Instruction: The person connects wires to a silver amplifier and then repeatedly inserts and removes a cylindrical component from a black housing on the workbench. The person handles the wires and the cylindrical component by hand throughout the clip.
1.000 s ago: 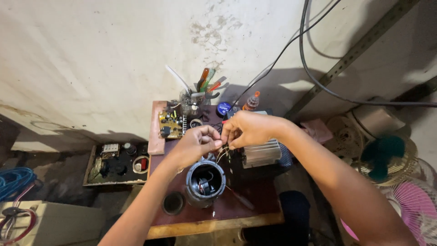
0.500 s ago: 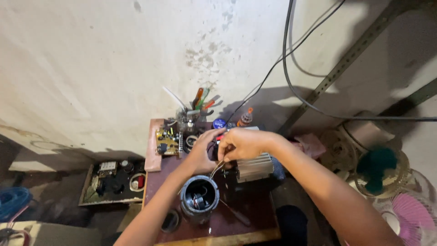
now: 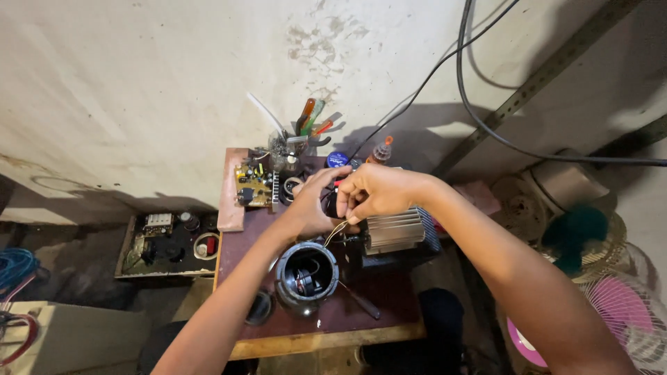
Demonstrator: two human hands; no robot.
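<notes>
A green circuit board (image 3: 253, 185) lies at the back left corner of the small brown workbench (image 3: 361, 316), beside a cup of screwdrivers (image 3: 300, 142) with red, green and orange handles. A small blue-capped tin (image 3: 338, 159) and a little orange-tipped bottle (image 3: 381, 151) stand near the wall. Black cables (image 3: 479, 118) hang across the pale wall (image 3: 139, 83). On the floor to the left sits a shallow tray of electronic parts (image 3: 167, 236). To the right stand a pink fan grille (image 3: 625, 305) and what may be a dark green fan blade (image 3: 577, 232).
</notes>
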